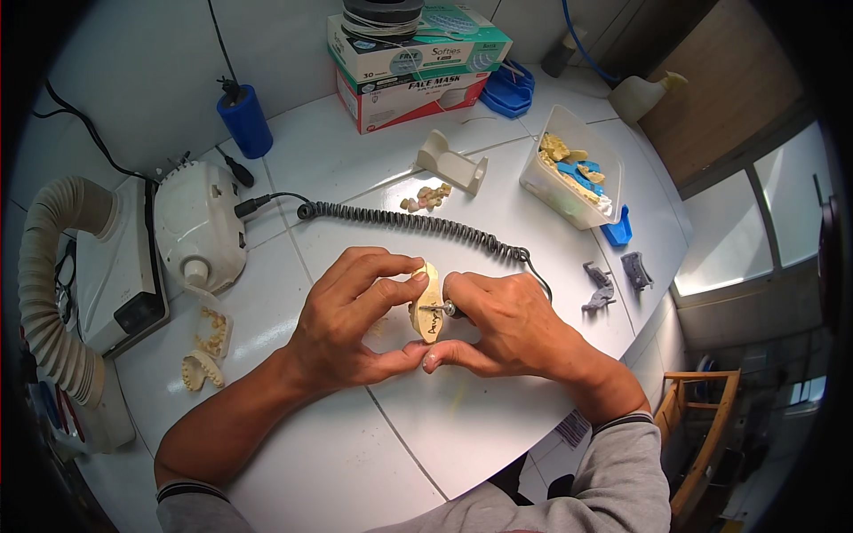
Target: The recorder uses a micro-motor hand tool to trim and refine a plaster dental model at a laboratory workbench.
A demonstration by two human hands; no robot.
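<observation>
My left hand [342, 315] grips a pale yellow plaster dental cast [430, 286] between its fingers and thumb. The cast is held on edge, its flat face with dark handwriting toward my right hand. Closed around a rotary handpiece [450, 309], my right hand [506, 322] brings the metal tip against or very close to that face; exact contact cannot be told. Most of the handpiece is hidden in my fist. The right thumb meets the left thumb under the cast. A black coiled cord [409, 218] runs from behind my right hand to a white motor unit [200, 226].
Left stand a ribbed hose [53, 266] and small plaster casts [203, 369]. Beyond the cord lie loose tooth-coloured pieces [426, 197] and a cream holder [451, 164]. Mask boxes [418, 75] stand at the back. Right are a plastic tub [569, 200] of casts and grey parts [600, 289].
</observation>
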